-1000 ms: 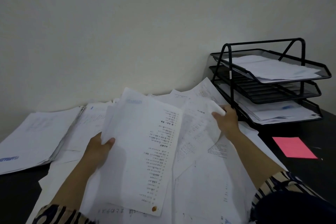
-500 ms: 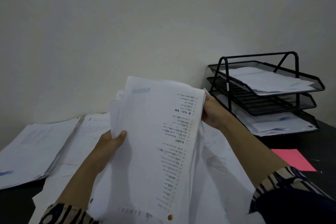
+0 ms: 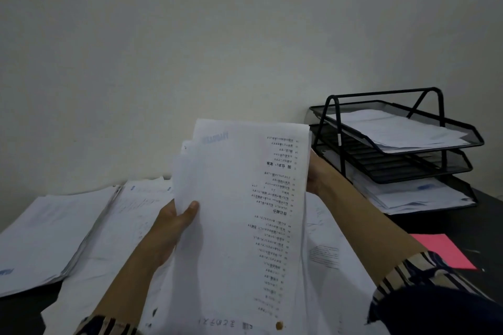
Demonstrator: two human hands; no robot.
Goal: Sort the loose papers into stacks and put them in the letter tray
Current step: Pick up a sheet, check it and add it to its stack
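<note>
I hold a bundle of white printed sheets [image 3: 239, 212] upright over the desk, the text upside down to me. My left hand [image 3: 177, 223] grips its left edge with the thumb on the front. My right hand [image 3: 317, 177] grips the right edge, mostly hidden behind the paper. More loose papers [image 3: 326, 253] lie spread beneath the bundle. The black three-tier mesh letter tray [image 3: 473, 141] stands at the right against the wall. Its top and bottom tiers hold white sheets, and the middle tier looks empty.
A thick stack of papers [image 3: 46, 236] lies at the left, with a second pile [image 3: 136, 207] beside it. A pink sheet [image 3: 446, 250] lies on the dark desk [image 3: 490, 226] in front of the tray. A pale wall runs close behind everything.
Both hands have lifted the sheets from the spread pile and brought them together into one upright bundle. My right hand moved left from the loose papers to the bundle's right edge.
</note>
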